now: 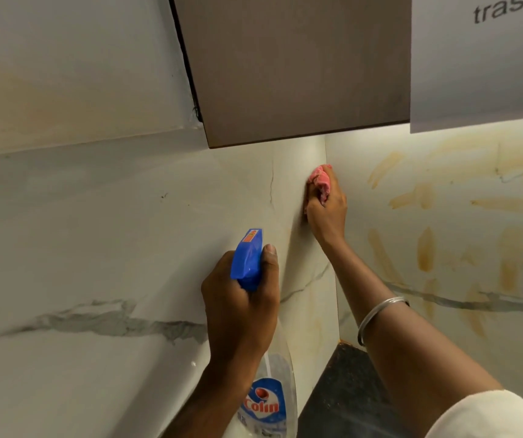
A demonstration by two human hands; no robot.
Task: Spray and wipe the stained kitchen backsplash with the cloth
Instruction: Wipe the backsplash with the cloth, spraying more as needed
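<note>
While left hand (pixel 241 298) grips spray bottle (pixel 266 396), right hand (pixel 326 207) presses pink cloth (pixel 319 178) on stained backsplash (pixel 443 216)

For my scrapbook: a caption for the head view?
Right hand wipes wall corner with cloth; left hand holds spray.

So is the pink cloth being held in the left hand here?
No, the crumpled pink cloth is in the right hand, pressed against the wall corner, while the left hand holds the blue-topped clear spray bottle.
</note>
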